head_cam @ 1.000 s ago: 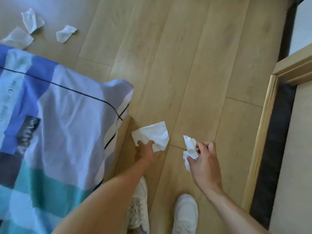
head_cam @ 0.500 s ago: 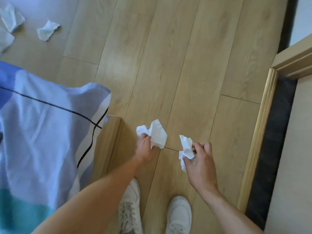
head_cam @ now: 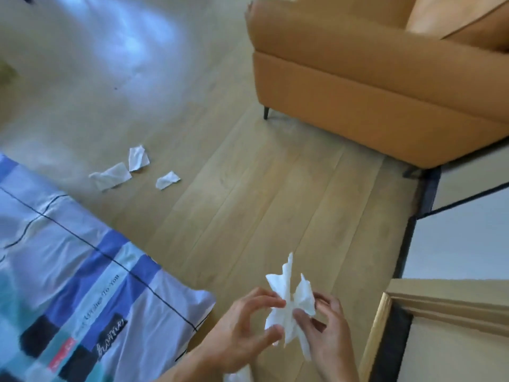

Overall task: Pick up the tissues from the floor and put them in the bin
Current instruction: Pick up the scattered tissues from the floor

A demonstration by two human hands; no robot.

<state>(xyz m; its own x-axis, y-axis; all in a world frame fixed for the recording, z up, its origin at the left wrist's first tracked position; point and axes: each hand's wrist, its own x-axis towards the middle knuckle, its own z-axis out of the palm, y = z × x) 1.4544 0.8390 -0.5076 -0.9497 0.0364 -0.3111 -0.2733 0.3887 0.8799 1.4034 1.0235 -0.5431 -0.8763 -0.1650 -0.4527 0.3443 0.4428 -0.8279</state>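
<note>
Wood floor (head_cam: 248, 205) runs under an orange chair (head_cam: 371, 86) and a blue blanket (head_cam: 82, 271). Both hands meet low down. Left hand (head_cam: 242, 332) and right hand (head_cam: 327, 329) pinch one white tissue bunch (head_cam: 289, 301) between them. Three tissues (head_cam: 135, 169) lie on the floor, well apart from the hands.

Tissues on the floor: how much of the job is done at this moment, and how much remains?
Done: nothing is binned yet, and no bin is in view. In hand: the left hand and the right hand together hold the bunched white tissues above the wooden floor. Left: three tissues lie on the floor beside the blue bedding, and then the walk to a bin.
</note>
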